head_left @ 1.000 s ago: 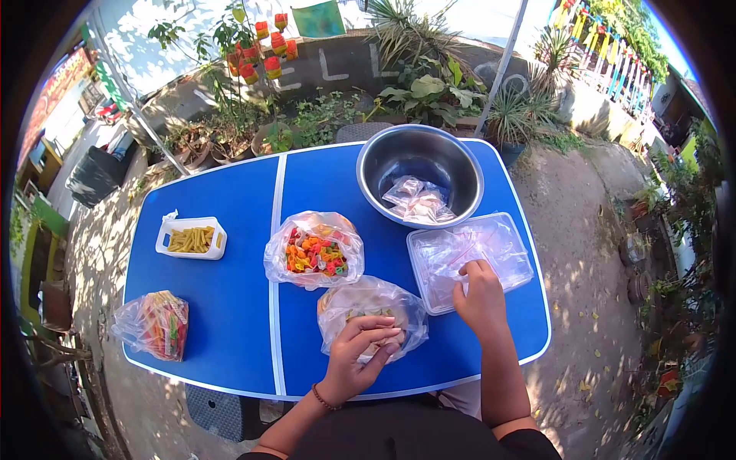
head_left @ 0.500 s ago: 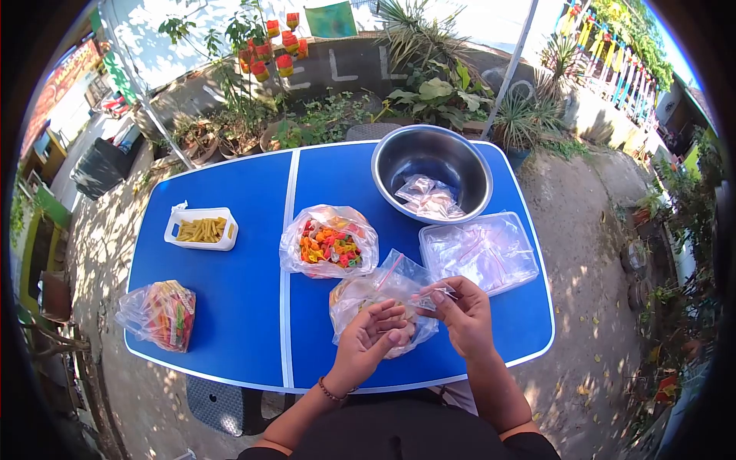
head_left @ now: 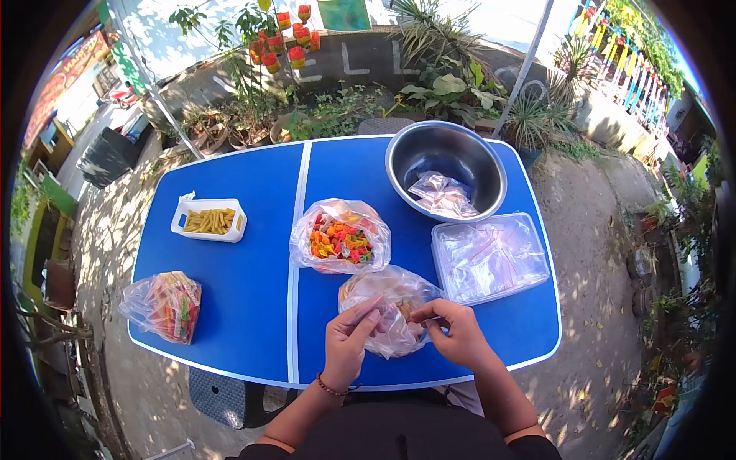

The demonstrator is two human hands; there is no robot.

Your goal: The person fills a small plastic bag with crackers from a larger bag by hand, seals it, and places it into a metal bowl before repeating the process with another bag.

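Over the near part of the blue table, my left hand [head_left: 349, 337] pinches a small clear plastic bag [head_left: 374, 308] between thumb and fingers. My right hand [head_left: 452, 330] is to its right, with thumb and index finger closed together; what they hold, if anything, is too small to tell. Beneath both hands sits a large plastic bag [head_left: 395, 285] with pale contents, partly hidden. Just behind it stands an open bag of red, orange and green pieces [head_left: 341, 241]. To the right lies a clear container of flat plastic bags [head_left: 491, 257].
A metal bowl [head_left: 446, 165] with filled packets [head_left: 443, 194] stands at the back right of the blue table [head_left: 230, 307]. At the left are a white basket [head_left: 222, 236] of yellowish sticks and a bag of colourful strips [head_left: 172, 307]. Potted plants stand behind.
My left hand has closed from a loosely open pose onto the small bag. My right hand has turned palm down and lowered. The view has shifted slightly.
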